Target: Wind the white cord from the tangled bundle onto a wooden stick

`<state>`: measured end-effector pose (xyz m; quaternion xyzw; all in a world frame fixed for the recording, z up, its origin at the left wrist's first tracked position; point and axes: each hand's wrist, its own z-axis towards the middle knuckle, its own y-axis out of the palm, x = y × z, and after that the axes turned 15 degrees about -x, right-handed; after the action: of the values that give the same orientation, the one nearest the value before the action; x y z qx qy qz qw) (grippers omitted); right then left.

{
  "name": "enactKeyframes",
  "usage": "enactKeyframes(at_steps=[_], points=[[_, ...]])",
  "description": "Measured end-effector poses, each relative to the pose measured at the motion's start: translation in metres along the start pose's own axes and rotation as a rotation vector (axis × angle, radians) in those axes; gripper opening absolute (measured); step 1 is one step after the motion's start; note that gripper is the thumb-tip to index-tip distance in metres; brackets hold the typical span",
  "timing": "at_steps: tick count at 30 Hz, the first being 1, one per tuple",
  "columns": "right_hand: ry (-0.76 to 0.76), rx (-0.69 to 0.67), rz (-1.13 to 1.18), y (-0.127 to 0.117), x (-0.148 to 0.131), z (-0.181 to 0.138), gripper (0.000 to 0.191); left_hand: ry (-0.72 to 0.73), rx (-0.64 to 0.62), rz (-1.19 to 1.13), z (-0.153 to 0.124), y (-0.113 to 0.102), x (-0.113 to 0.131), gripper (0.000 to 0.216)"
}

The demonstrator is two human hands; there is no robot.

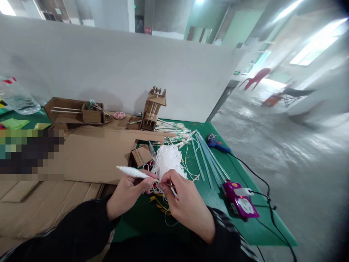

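Observation:
My left hand point(125, 195) is closed around a thin wooden stick wrapped in white string point(133, 172), its bare tip pointing left. My right hand point(185, 203) pinches the bare part of the stick on the right; whether it also grips a strand cannot be made out. Just behind my fingers lies a loose heap of white string point(167, 158). Scissors with red handles seem partly hidden under the string. Beside the heap sits a small cardboard piece point(141, 155), and a few yellow bits point(160, 205) lie below my hands.
On the green table point(268, 227) are clear glue sticks point(208, 160), a blue glue gun point(218, 143), a purple power strip point(240, 200) with cables, and bundled wooden sticks point(174, 129). Cardboard models point(152, 109) stand by the white partition point(109, 65). Cardboard sheets point(95, 153) cover the left.

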<state>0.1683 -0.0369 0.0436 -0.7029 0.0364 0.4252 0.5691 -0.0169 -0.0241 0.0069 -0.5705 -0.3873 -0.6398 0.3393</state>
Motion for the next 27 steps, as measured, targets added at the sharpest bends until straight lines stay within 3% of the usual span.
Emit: enactKeyframes(at_steps=[4,10,14,20,24,27], points=[[-0.003,0.027,-0.112,0.0016,0.002,0.0,0.02,-0.006,0.003,-0.017,0.0003,0.0003,-0.0004,0.025],[-0.009,0.005,-0.039,0.0014,0.0026,-0.0022,0.004,-0.005,-0.002,-0.034,-0.0014,0.0008,-0.0015,0.022],[-0.048,0.031,-0.105,0.0011,0.0039,-0.0036,0.021,-0.007,-0.006,-0.042,-0.002,0.0012,-0.0025,0.021],[0.011,0.025,-0.057,0.0012,0.006,-0.0052,0.007,-0.014,-0.009,-0.046,-0.0021,0.0001,-0.0026,0.022],[-0.022,0.011,-0.107,0.001,0.0064,-0.0057,0.019,-0.02,-0.008,-0.044,-0.0024,-0.0002,-0.0031,0.022],[-0.002,-0.015,-0.073,0.0005,0.0058,-0.0066,0.013,-0.022,-0.001,-0.049,-0.003,0.0005,-0.0027,0.022]])
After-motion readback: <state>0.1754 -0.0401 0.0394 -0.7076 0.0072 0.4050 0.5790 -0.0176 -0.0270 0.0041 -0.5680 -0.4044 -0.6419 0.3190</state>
